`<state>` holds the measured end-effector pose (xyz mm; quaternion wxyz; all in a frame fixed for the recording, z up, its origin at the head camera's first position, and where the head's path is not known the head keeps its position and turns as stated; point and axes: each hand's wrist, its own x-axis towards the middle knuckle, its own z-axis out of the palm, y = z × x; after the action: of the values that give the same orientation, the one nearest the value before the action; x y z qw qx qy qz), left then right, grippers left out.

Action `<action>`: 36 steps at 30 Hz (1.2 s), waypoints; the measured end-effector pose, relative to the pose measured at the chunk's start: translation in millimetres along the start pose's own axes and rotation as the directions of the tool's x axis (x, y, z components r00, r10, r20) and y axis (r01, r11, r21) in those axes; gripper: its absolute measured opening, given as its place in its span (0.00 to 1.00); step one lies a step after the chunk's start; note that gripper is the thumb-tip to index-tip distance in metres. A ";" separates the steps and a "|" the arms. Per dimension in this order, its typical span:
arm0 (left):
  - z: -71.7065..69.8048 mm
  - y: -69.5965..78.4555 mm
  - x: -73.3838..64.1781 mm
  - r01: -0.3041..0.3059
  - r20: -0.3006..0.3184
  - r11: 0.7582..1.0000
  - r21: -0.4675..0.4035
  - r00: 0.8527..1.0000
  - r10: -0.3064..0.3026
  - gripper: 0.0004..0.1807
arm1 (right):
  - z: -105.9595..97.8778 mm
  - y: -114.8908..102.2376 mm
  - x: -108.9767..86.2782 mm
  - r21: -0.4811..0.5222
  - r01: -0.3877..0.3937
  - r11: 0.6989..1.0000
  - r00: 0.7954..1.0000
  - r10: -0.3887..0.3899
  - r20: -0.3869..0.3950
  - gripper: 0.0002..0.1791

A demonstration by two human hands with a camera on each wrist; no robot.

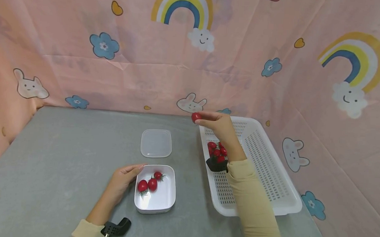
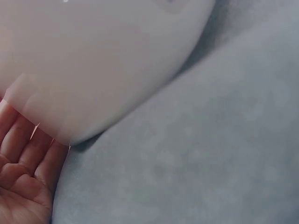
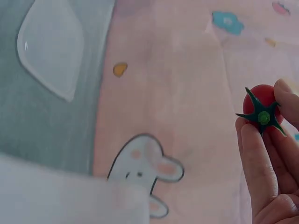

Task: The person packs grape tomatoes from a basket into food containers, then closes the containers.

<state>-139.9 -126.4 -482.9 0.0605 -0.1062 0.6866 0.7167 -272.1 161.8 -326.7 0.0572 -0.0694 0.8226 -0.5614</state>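
Observation:
Pinched between the thumb and fingers of my right hand is a red cherry tomato, raised over the basket's far left corner. Its green star-shaped stem end faces the camera in the right wrist view. My left hand rests its fairly straight fingers against the left side of a white square container. Inside that container lie three tomatoes, grouped toward its left and back. More tomatoes are heaped in the white basket, partly hidden by my right wrist.
A translucent square lid lies flat on the grey table, just behind the container. The long slotted basket takes up the table's right side. A pink patterned cloth hangs along the back and sides.

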 end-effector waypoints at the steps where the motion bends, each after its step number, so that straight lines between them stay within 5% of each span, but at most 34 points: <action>1: -0.1 0.1 0.0 0.000 0.000 1.000 0.002 1.000 0.000 0.20 | 3.0 -1.8 -2.3 -0.002 0.002 1.000 1.000 -0.002 0.011 0.24; 8: -0.9 -1.2 1.6 0.006 0.008 1.000 -0.011 1.000 -0.006 0.20 | 28.6 -11.7 -18.1 -0.067 -0.006 0.998 0.997 0.011 0.079 0.21; 17: -1.5 -2.7 3.6 -0.007 0.019 1.000 -0.020 1.000 0.007 0.20 | 59.2 -15.1 -32.6 -0.016 -0.042 0.999 0.989 0.044 0.142 0.21; 24: -0.6 -3.2 4.2 0.013 0.009 1.000 0.002 1.000 -0.013 0.20 | 89.1 -7.6 -47.4 -0.124 -0.025 0.992 0.956 0.060 0.286 0.20; 36: -1.2 1.4 0.8 0.008 -0.007 1.000 0.019 1.000 -0.007 0.20 | 117.0 8.3 -57.9 -0.200 -0.041 0.979 0.914 0.117 0.388 0.16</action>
<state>-140.9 -127.7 -481.7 0.0620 -0.1105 0.6930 0.7097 -195.4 67.9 -376.0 0.2391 -0.1536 0.8452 -0.4527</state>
